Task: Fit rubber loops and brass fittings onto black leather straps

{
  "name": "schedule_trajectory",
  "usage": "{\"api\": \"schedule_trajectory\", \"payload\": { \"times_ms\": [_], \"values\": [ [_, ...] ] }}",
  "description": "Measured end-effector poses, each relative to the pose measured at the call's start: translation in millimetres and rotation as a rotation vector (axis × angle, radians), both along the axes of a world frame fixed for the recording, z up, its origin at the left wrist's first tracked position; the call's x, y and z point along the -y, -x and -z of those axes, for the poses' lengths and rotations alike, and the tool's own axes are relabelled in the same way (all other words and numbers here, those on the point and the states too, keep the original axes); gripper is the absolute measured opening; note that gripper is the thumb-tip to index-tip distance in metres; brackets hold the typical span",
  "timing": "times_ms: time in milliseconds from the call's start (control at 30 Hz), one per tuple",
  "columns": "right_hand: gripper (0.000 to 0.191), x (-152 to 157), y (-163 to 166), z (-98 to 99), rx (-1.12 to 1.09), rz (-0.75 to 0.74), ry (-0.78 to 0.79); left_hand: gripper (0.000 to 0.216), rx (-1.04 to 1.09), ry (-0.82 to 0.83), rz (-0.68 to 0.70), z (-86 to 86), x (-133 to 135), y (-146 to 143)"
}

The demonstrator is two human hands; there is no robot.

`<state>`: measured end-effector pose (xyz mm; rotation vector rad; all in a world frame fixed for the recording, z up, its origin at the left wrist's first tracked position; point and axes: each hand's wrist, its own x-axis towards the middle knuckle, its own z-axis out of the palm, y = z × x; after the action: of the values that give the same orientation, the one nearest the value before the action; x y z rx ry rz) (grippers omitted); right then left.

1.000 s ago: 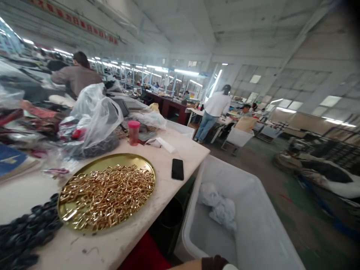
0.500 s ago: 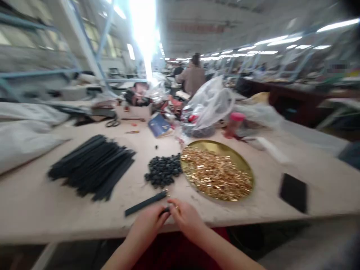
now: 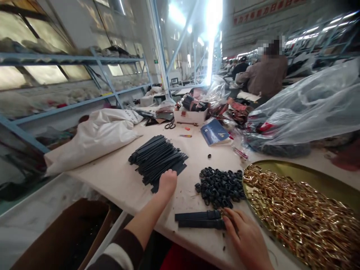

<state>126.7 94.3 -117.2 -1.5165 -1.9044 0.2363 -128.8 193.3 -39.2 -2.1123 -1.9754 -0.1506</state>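
Straps [image 3: 197, 220], two and dark, lie just nearer than the black loop heap [image 3: 221, 187], right hand [image 3: 243, 232] touching their right ends. Right of the heap, a gold tray [image 3: 298, 170] bears metal pieces [image 3: 306, 217]; left of it, left hand [image 3: 168, 182] touches the black strip pile [image 3: 156, 157]. Whether either grip is clamped, I cannot tell. Beyond the heap: a blue booklet [image 3: 215, 132].

Left hand [image 3: 168, 182] now at the strip pile [image 3: 157, 155], right hand [image 3: 245, 234] apparently at two side-by-side straps [image 3: 198, 216]
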Motion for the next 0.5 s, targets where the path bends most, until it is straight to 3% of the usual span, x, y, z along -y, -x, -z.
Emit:
{"api": "schedule_trajectory", "payload": {
  "times_ms": [100, 200, 333, 400, 500],
  "values": [
    [0.030, -0.9, 0.8, -3.2, -0.063, -0.005, 0.037, 0.021, -0.006, 0.019, 0.027, -0.6, -4.3, -1.6],
    [0.030, -0.1, 0.2, -4.9, -0.172, 0.009, 0.046, 0.023, 0.029, 0.032, 0.069, -15.1, 2.7, -5.4],
    [0.036, 9.2, -3.4, -16.4, -0.483, 0.042, 0.019, 0.025, 0.141, 0.065, 0.186, -36.3, 47.4, -27.3],
    [0.041, 18.9, -5.4, -29.7, -0.727, -0.003, 0.099, 0.021, 0.313, 0.219, 0.285, -40.4, 84.2, -44.9],
    [0.034, 34.6, -8.9, -52.2, -1.054, -0.115, 0.352, 0.021, 0.974, 0.736, 0.268, -39.7, 137.3, -71.4]
  ]
}}
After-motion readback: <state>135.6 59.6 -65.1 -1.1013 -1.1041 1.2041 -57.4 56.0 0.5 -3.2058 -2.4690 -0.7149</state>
